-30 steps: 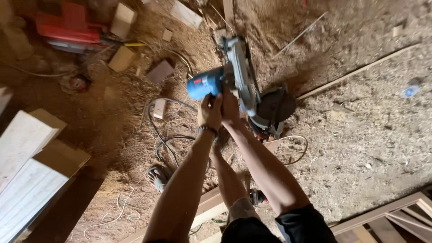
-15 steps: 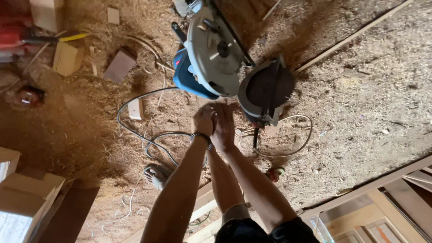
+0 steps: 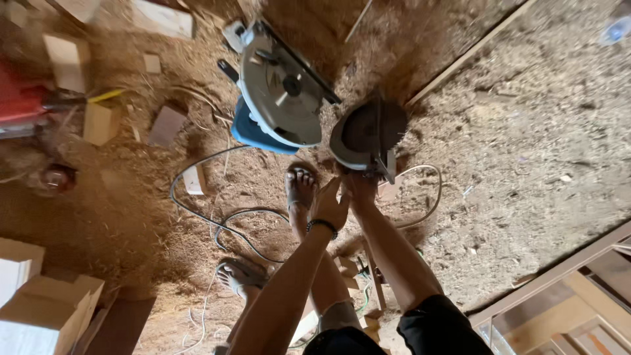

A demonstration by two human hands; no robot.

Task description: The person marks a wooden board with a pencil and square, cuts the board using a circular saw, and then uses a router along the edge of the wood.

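Gripping the saw (image 3: 309, 108) low, both hands (image 3: 345, 197) close together on its guard (image 3: 367, 135). It looks heavy, rigid, sharp-bladed; the handle seems the safest hold.

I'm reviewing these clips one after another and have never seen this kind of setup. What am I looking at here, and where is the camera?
The single camera sits on a person's head and looks straight down, so both bare arms reach away from you. The right hand grips a circular saw by its round dark guard; the left hand, with a dark wristband, rests beside it. Below are the person's sandalled feet, a black cable looping over the sawdust-covered floor, wood offcuts and a red machine at the left edge.
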